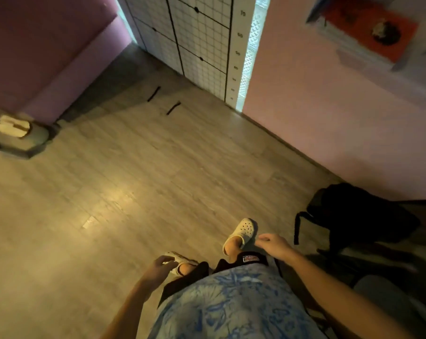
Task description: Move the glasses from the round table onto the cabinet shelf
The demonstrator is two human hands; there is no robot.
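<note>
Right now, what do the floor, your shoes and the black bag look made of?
Floor: wood-look planks, likely laminate or vinyl; plank seams, soft sheen. Shoes: moulded foam or rubber clogs, matte cream, with punched holes. Black bag: seemingly fabric, matte, with a strap; too dark to confirm.

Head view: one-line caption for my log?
Person mid-step on plank floor, left hand and right hand empty; no glasses visible; black backpack by pink wall.

A white strip (236,57) beside the grid panel (199,40) carries a column of numbers going down: 70, 60, 50 and 40 can be read, the lower ones are too small. The patch (250,258) on the shorts (182,282) is too blurred to read.
</note>
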